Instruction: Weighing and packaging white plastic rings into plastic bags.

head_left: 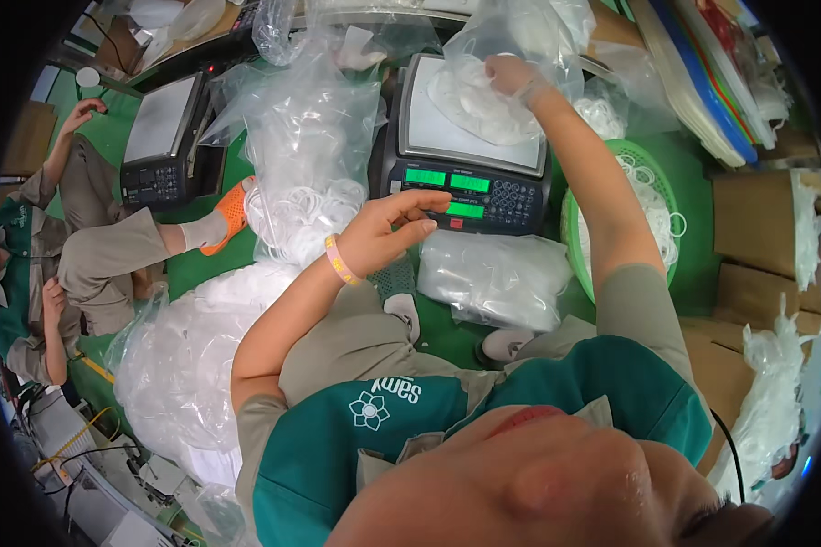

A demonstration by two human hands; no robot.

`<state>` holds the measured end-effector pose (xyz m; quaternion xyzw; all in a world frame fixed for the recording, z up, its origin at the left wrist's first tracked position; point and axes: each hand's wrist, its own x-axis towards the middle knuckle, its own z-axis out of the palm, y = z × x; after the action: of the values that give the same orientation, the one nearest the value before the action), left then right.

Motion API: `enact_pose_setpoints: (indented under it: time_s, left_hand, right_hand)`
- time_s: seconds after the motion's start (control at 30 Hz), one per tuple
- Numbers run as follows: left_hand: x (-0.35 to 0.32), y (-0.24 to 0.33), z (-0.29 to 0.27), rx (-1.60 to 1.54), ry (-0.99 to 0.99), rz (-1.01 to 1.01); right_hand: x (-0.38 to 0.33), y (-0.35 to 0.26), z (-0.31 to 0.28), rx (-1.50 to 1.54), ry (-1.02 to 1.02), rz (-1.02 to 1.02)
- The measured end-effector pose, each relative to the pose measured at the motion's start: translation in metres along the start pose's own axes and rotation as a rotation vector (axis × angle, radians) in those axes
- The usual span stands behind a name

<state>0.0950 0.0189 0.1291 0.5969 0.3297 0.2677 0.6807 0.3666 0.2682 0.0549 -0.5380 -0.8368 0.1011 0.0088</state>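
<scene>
My left hand (394, 235), with a pink and yellow wristband, hovers by the front left of a digital counting scale (410, 187). Its fingers are stretched out and nothing is in them. On the scale's pan sits a clear plastic bag (488, 105) with white contents. My right hand (511, 75) is at this bag's upper part, and clear plastic overlaps my wrist. Those fingers are curled closed; what they hold is hidden. A green basket (570, 228) of white rings (652, 205) stands under my right forearm. Left of the scale is a clear bag of white rings (306, 205).
A stack of folded clear bags (494, 278) lies before the scale. A big bag of white goods (201, 356) lies at my left. Beyond it sit a co-worker (101, 246) and a second scale (160, 137). Cardboard boxes (761, 228) line the right side.
</scene>
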Motion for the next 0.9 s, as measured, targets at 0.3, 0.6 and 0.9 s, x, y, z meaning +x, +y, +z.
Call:
enact_pose_setpoints:
  time_s: [0.3,0.6,0.9]
  left_hand:
    - [-0.002,0.001,0.0,0.035,-0.017,0.027]
    - [0.007,-0.01,0.009,0.01,0.082,0.182]
    - [0.092,0.05,-0.066,0.294,0.338,0.414]
  right_hand:
    - [-0.036,-0.017,-0.113,0.514,0.127,0.119]
    - [-0.187,-0.003,-0.146,0.863,0.748,0.151]
    - [-0.369,0.059,0.038,0.4,0.218,0.741]
